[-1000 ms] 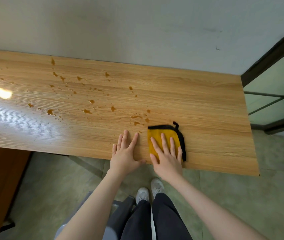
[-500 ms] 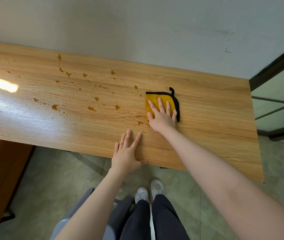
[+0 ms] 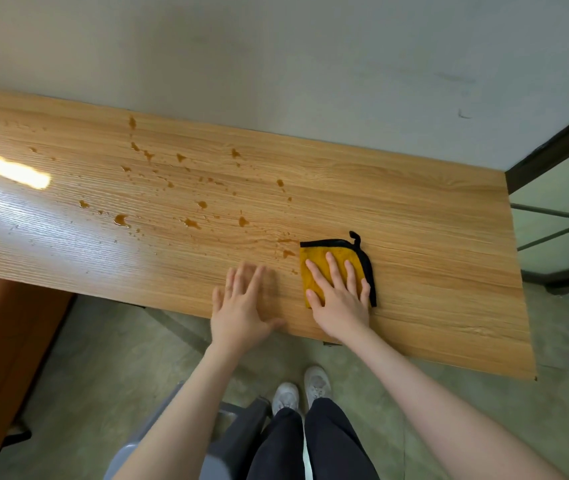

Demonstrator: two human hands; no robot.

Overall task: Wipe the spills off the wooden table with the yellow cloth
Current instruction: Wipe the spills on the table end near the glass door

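Observation:
A folded yellow cloth (image 3: 322,255) with black trim lies on the wooden table (image 3: 432,237) near its front edge. My right hand (image 3: 340,294) presses flat on the cloth, fingers spread. To its left, my left hand (image 3: 241,306) rests flat on the bare wood, fingers apart, holding nothing. Several brown spills (image 3: 191,223) dot the table's middle and left, the nearest drops (image 3: 288,252) just left of the cloth.
A pale wall (image 3: 276,64) runs behind the table. A dark-framed glass partition (image 3: 560,209) stands at the right. A brown cabinet (image 3: 2,358) sits below left. A grey chair (image 3: 220,434) and my legs are under the front edge.
My right hand slid the cloth away toward the table's middle, then pulled it back toward the front edge. My left hand stayed flat in about the same place.

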